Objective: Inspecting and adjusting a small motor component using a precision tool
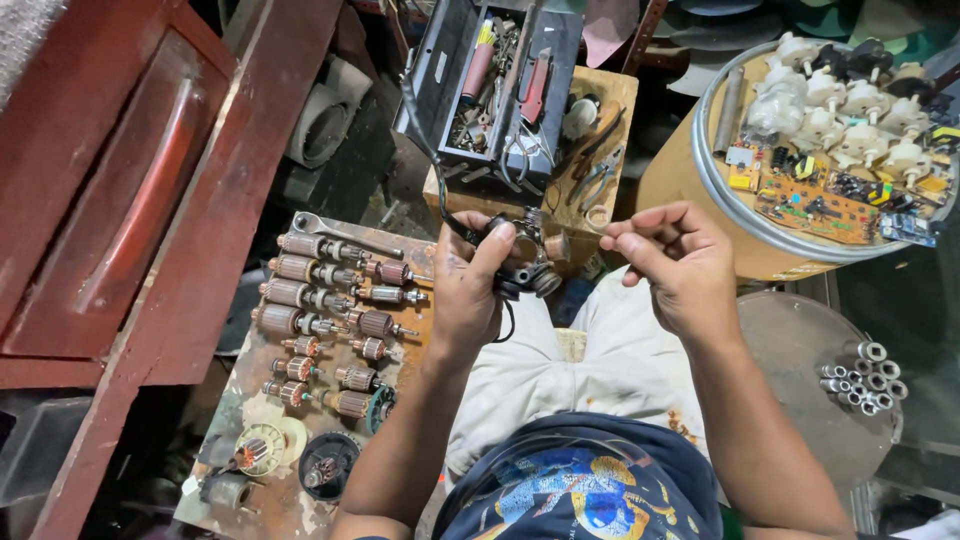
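Motor part (528,258), a small dark assembly with a black cord (425,140) running off it, is sitting in the left hand (470,290), whose fingers are clamping around it above the person's lap. The cord is trailing up toward the toolbox (500,85). Just to the right, the right hand (675,262) is hovering near the part without touching it, its thumb and forefinger pinching together; whether anything tiny is sitting between them is too small to tell. On the left, a worn board (260,480) is carrying rows of copper-wound armatures (310,300), with a wrench (345,233) lying along its top edge. The open toolbox is holding screwdrivers and other tools, and pliers (600,165) are resting on the wooden box (610,95) just beside it. At upper right, a round drum (720,180) is holding white parts (840,100) and circuit boards (815,200). At lower right, small metal sleeves (865,375) are clustering on a round lid (790,350), well apart from both hands.
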